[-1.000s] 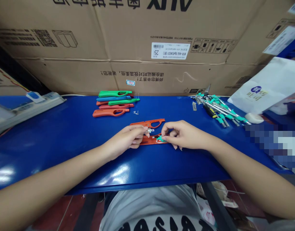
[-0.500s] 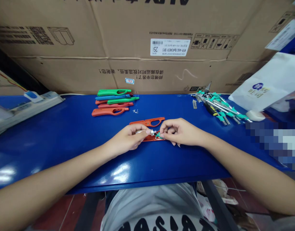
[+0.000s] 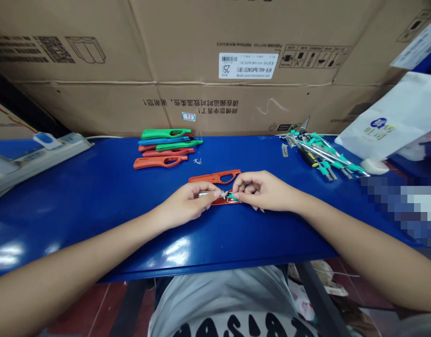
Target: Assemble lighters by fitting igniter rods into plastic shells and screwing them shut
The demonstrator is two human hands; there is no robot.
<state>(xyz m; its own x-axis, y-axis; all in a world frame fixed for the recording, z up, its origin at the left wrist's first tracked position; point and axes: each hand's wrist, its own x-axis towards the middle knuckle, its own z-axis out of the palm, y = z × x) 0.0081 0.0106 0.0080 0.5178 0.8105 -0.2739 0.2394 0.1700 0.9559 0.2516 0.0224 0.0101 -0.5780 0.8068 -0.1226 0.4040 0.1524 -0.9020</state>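
My left hand (image 3: 190, 202) pinches a small clear gas tank (image 3: 223, 194) with a metallic valve end between thumb and fingers. Its body is mostly covered by the fingers. Opposite it, my right hand (image 3: 266, 191) has thumb and fingertips closed on a green lighter trigger (image 3: 232, 197) with a thin white wire. Both parts sit over an orange lighter shell half (image 3: 219, 202), partly hidden under the hands. Just behind lies the other orange shell half (image 3: 209, 178), its inside facing up with an oval finger hole.
Several coloured lighter casings (image 3: 159, 162) and small screws (image 3: 197, 161) lie at back left. A pile of metal lighter tubes with green triggers (image 3: 324, 157), a yellow-black screwdriver (image 3: 308, 157) and a white bag (image 3: 387, 121) are at right. A cardboard box (image 3: 201, 100) walls the back; a power strip (image 3: 68, 150) stands left.
The gas tank's valve end has turned slightly and shifted a little towards the green trigger. Both hands stay almost in place with their grips kept.
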